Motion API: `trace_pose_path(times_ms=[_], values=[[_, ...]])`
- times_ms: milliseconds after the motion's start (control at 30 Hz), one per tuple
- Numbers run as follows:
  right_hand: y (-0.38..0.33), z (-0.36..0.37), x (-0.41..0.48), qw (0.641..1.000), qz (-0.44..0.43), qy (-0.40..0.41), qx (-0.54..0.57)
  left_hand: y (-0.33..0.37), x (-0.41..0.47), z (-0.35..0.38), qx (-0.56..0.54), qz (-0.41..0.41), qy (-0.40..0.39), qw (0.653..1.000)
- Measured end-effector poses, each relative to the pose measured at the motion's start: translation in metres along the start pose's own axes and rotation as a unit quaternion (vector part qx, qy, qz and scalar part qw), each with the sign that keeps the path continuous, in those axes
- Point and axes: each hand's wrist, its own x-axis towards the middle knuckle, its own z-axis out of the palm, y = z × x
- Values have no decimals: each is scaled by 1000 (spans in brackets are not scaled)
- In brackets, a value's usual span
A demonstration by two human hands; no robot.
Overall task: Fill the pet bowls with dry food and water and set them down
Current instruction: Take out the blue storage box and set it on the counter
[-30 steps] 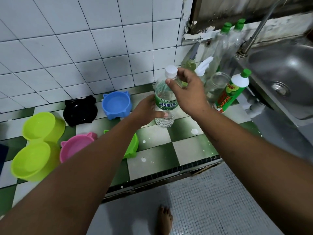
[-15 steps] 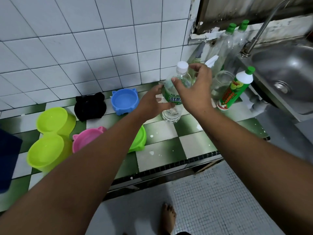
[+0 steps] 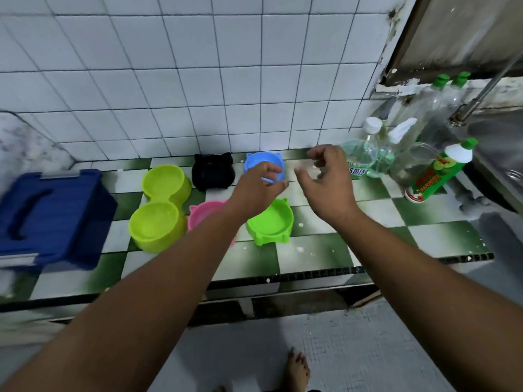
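**Both hands empty over the bowls, water bottle parked by the sink**

The left hand (image 3: pixel 260 182) hovers just over the near rim of the blue cat-eared bowl (image 3: pixel 263 159), fingers loosely curled and gripping nothing. The right hand (image 3: pixel 325 174) hangs just beside it above the counter (image 3: pixel 319 256), fingers likewise half-curled and empty, though motion blur softens their tips.

The capped water bottle (image 3: pixel 365 154) stands on the counter just right of the right hand, among the other bottles near the sink (image 3: pixel 498 142). There it is within reach but clear of the bowls.

The bowls are grouped in the middle of the counter, a layout that would let them be filled one after another:
- the black bowl (image 3: pixel 212 171) beside the blue one at the back
- the pink bowl (image 3: pixel 203 215) and green bowl (image 3: pixel 270 222) in front, the pink partly hidden by the left forearm
- the yellow-green double bowl (image 3: pixel 160 200) to their left

No dry food shows in any of them; whether the blue bowl holds water I cannot tell.

A dark blue lidded bin (image 3: pixel 51 216) sits at the far left, possibly the food store. Judging by the left hand's position, the blue bowl looks like the next thing to be handled.
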Motion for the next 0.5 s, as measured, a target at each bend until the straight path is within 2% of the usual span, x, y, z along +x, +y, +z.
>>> trace_pose_path(times_ms=[267,500], values=[[-46,54,-39,993,21,-115,29,-35,-57,-76,-41,-21,85,995],[-91,100,-68,981,41,-180,53,-62,-92,-136,-44,-34,105,993]])
